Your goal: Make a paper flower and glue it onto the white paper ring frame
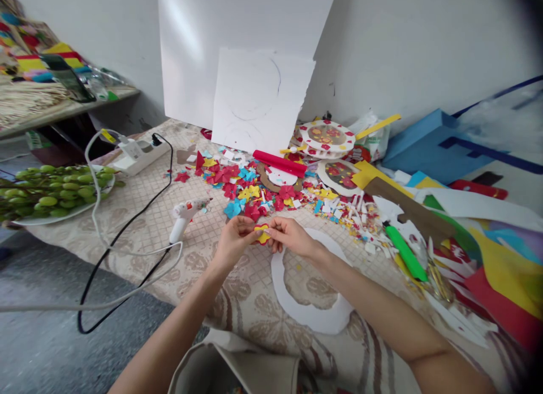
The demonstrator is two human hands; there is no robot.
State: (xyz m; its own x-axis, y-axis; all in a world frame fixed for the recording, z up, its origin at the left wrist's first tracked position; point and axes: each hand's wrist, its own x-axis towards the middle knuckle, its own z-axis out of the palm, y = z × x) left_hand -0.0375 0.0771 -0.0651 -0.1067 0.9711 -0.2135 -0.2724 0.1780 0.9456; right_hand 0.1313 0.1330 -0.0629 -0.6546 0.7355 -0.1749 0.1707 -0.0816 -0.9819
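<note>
Between the fingertips of both hands is a small yellow paper flower (263,234) with a red edge. My left hand (237,238) pinches it from the left, and my right hand (292,236) grips it from the right. Under my right wrist lies a white paper ring (282,292) on the patterned tablecloth. Just beyond my hands spreads a pile of red, blue and yellow paper flowers (229,176). A white glue gun (182,219) rests to the left of my left hand.
At left are a plate of green grapes (63,193), a power strip (139,159) and looping cables (127,236). Decorated round paper fans (326,137) lie at the back right. A green-handled cutter (405,251), scissors (439,278) and coloured sheets (504,269) crowd the right side.
</note>
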